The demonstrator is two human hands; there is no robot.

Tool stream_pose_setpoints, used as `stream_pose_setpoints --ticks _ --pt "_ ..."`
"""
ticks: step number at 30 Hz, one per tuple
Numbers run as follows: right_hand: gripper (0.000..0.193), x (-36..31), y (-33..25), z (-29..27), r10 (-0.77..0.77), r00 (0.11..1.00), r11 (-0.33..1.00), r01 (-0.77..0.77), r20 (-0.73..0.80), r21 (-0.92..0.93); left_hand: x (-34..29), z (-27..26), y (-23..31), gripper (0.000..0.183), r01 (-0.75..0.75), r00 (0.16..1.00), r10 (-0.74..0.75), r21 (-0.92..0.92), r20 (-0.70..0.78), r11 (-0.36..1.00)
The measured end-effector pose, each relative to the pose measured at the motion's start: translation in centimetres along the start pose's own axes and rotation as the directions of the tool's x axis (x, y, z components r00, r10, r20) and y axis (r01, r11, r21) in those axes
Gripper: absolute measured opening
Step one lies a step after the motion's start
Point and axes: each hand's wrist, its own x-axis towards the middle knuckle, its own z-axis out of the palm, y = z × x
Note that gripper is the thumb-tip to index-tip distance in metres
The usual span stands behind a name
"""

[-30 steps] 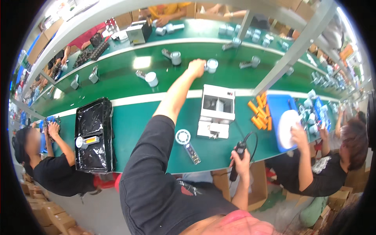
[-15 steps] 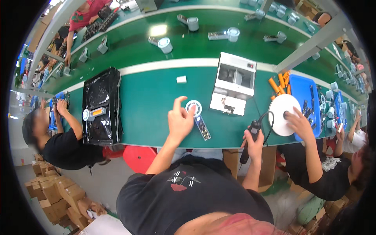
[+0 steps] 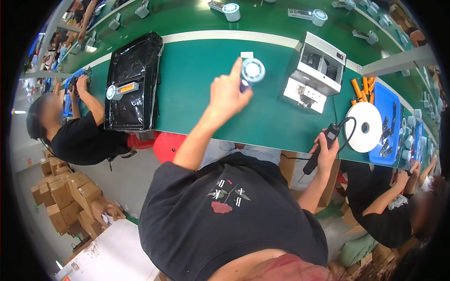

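Observation:
My left hand reaches over the green bench, its thumb and curled fingers round the handle of a handheld fan. The index finger stretches forward past the fan's round pale-blue head, its tip close to a small white block. Most of the fan's handle is hidden under the hand. At the bench's front edge, my right hand grips a black electric screwdriver. The screwdriver slants with its thin bit pointing down and left, and a cord loops from its upper end.
A grey-white screw feeder stands right of the fan. Beyond are orange parts, a white reel and a blue tray. A black plastic-lined tray at left holds another fan. A conveyor carries fans; co-workers sit both sides.
My left hand has taken the fan by its handle and moved it farther from me, turning it. The view has shifted. The right hand still holds the screwdriver; the co-worker's hand has left the reel.

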Motion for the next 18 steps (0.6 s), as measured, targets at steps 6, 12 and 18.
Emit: stream_pose_setpoints --ticks 6,12,18 --pt "0.029 0.1 -0.4 0.4 0.016 1.000 1.000 -0.016 -0.016 -0.013 9.4 -1.8 -5.4 0.037 -0.147 0.963 0.214 0.346 -0.162 0.927" --pt "0.028 0.1 -0.3 0.4 0.021 0.999 1.000 -0.021 -0.046 0.004 12.0 0.8 -8.0 0.031 -0.206 0.963 0.254 0.360 -0.089 0.910" --pt "0.028 0.1 -0.4 0.6 0.036 0.996 0.999 -0.035 -0.076 0.006 10.6 0.8 -8.9 0.028 -0.358 0.907 0.402 0.275 -0.124 0.892"
